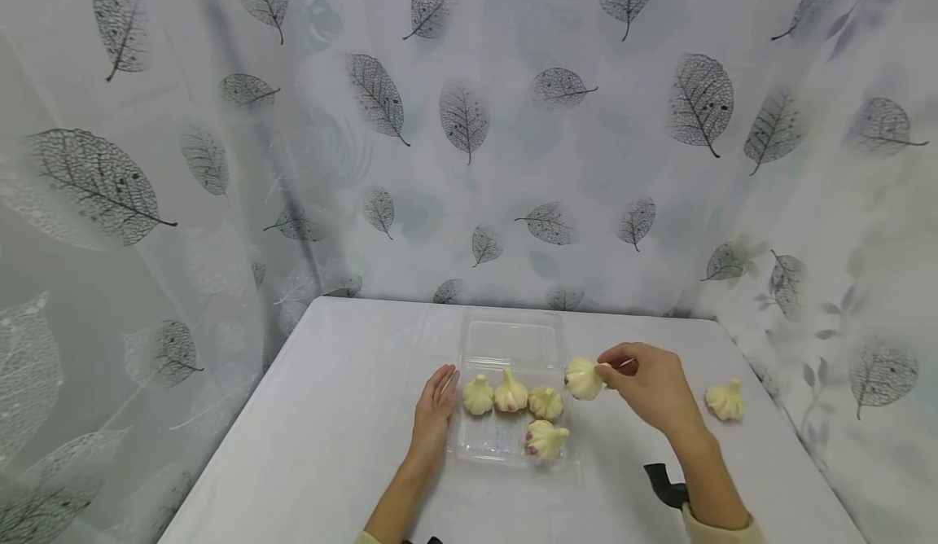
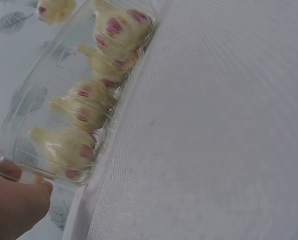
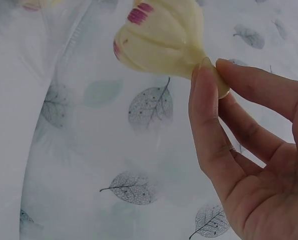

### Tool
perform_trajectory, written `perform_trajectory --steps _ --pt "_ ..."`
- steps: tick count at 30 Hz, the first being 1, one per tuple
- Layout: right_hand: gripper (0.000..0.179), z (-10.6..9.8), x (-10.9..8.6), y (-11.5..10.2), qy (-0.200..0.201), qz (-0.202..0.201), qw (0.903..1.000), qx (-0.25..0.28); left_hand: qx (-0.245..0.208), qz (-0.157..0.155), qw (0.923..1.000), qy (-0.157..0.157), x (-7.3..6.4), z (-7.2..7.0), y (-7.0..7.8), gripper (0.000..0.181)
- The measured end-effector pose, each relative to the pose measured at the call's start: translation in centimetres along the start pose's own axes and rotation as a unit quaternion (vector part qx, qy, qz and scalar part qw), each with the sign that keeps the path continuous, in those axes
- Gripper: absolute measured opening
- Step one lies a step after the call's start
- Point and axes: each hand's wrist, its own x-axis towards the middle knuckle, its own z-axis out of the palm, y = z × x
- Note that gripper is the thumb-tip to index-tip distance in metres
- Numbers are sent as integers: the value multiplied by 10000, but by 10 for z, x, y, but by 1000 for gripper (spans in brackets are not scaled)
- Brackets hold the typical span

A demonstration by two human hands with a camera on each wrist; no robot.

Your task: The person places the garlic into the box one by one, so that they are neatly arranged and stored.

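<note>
Plastic and likely light, the box [image 1: 493, 440] is, we judge, steadied by the left hand [image 1: 434, 414] resting straight-fingered against its side, while the right hand [image 1: 650, 383] pinches a garlic bulb [image 1: 582, 379] by its stem near the opposite edge, leaving the round end free.

The place looks like a small curtained-off work spot: white leaf-print curtains [image 1: 506, 186] hang beyond the far edge and along the left and right sides of a plain white tabletop [image 1: 322, 422]. What room surrounds it cannot be told.
</note>
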Motion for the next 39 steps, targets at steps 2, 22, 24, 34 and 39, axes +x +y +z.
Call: perform_trajectory --steps 2,22,24,34,39 --pt "11 4 1 -3 -98 -10 9999 85 -40 -32 10000 24 0 0 0 55" --pt "5 29 13 -29 -922 72 9950 390 -44 -104 9999 90 -2 0 2 55" --pt "5 30 14 -31 -948 15 9947 399 -76 -82 9999 96 -1 0 2 55" --pt "4 45 15 -37 -1116 -149 9925 480 -20 -73 9999 124 -1 1 1 54" --pt "7 54 16 -41 -1212 -279 9911 480 1 -56 9999 135 -1 1 0 54"
